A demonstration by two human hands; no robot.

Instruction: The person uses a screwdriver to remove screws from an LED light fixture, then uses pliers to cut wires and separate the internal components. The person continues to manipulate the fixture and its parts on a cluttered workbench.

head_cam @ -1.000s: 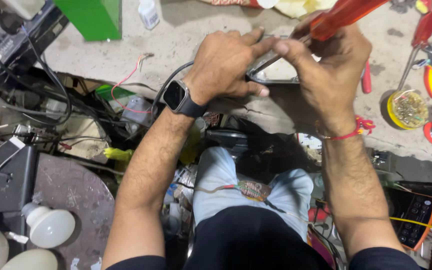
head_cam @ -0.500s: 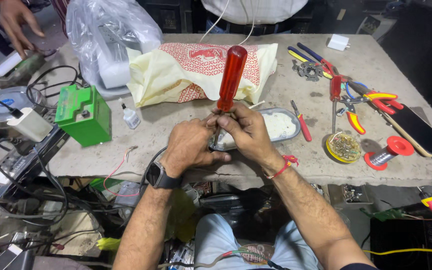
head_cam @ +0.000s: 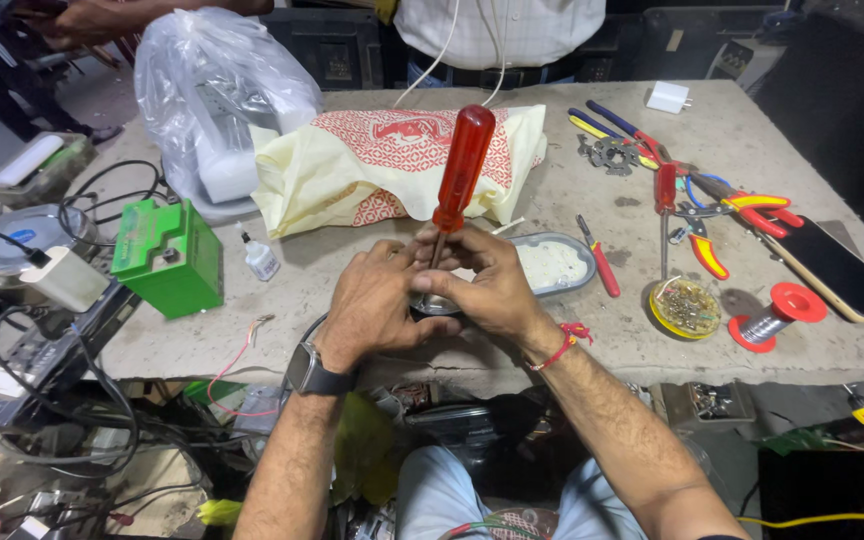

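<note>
Since half a second ago: barely any shift, screwdriver (head_cam: 460,170) still tilted a little to the right, red handle up, both hands still clamped low on the shaft. Held at the near middle of the workbench (head_cam: 592,340), tip down into a small metal part (head_cam: 435,305) (mostly hidden by fingers, kind unclear). Left hand (head_cam: 377,305) curled shut around that part from the left, watch (head_cam: 314,375) on the wrist. Right hand (head_cam: 492,285) closed over shaft and part from the right, red thread (head_cam: 560,345) on the wrist. Just behind the right hand: oval grey tray (head_cam: 552,265) with white contents. Further back: cream bag (head_cam: 392,165) with red print, clear plastic bag (head_cam: 217,95) to its left. Left side: green box (head_cam: 167,255), small white bottle (head_cam: 260,260) beside it. Right side: pliers (head_cam: 727,215), round tin of small bits (head_cam: 685,307), solder reel (head_cam: 777,318), phone (head_cam: 837,268) at the edge.
</note>
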